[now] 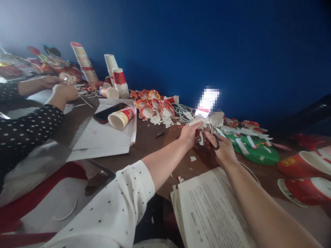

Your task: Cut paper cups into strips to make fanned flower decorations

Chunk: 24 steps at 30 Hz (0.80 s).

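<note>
Above the table, my left hand [188,135] is closed on a piece of white paper [195,121], whose full shape is partly hidden by the fingers. Just to its right, my right hand [224,151] grips a pair of scissors [216,142] by the dark handle loops. The scissors' metal blades point up and away, close to the paper. A curled white strip [201,139] hangs between the two hands. Small paper scraps [193,158] are scattered on the brown table [165,165] below.
Cut red-and-white paper pieces [165,110] are heaped behind my left hand. A green disc [266,156] and red paper cups [307,191] lie at right; printed sheets [212,206] in front. Leftward are a cup [119,119], a phone [103,113], stacked cups [86,67] and another person's hands [64,92].
</note>
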Each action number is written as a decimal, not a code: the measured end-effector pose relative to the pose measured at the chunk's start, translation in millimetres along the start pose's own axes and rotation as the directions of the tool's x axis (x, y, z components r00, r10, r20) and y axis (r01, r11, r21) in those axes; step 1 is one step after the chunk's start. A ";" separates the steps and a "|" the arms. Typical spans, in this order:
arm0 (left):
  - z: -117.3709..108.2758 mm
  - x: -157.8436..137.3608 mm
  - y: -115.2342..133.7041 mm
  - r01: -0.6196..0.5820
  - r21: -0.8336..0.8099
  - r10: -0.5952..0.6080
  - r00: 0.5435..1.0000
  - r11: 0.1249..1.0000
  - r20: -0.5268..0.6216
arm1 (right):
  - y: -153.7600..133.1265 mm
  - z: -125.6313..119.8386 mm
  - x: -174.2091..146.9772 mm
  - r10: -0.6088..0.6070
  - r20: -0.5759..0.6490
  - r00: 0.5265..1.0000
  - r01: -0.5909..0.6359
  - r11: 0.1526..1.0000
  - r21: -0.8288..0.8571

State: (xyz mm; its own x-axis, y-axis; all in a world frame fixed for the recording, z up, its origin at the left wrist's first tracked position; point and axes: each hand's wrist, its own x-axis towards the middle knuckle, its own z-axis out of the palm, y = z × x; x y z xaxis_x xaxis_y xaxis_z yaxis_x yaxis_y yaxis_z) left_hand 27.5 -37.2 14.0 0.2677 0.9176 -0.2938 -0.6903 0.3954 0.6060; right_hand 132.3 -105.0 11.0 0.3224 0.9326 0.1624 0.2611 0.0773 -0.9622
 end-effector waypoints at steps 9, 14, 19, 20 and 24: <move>0.3 -4.3 -3.7 -0.007 0.214 -0.016 0.995 0.977 0.103 | 13.7 -1.1 5.5 -0.052 -0.057 0.997 0.058 0.992 0.109; -3.9 2.4 -9.5 -0.045 0.263 0.012 0.992 0.964 0.126 | 13.7 -2.4 6.0 -0.041 -0.065 0.997 0.046 0.995 0.087; -4.2 2.1 -9.1 -0.046 0.274 0.013 0.993 0.961 0.119 | 14.7 -3.5 7.8 -0.042 -0.069 0.997 0.049 0.994 0.098; -3.5 0.5 -7.6 -0.044 0.271 0.013 0.993 0.962 0.117 | 14.6 -3.9 8.2 -0.036 -0.076 0.996 0.043 0.995 0.094; -0.6 -5.1 -0.2 -0.028 0.268 0.005 0.997 0.963 0.083 | 12.3 -6.1 8.9 -0.022 -0.066 0.998 0.027 0.997 0.076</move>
State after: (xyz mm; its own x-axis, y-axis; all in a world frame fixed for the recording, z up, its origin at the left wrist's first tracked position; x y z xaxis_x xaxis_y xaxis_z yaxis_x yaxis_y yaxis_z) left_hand 25.8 -42.0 14.9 0.3189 0.9200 -0.2279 -0.4916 0.3662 0.7901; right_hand 143.9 -97.9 1.9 0.3762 0.9052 0.1977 0.2000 0.1291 -0.9713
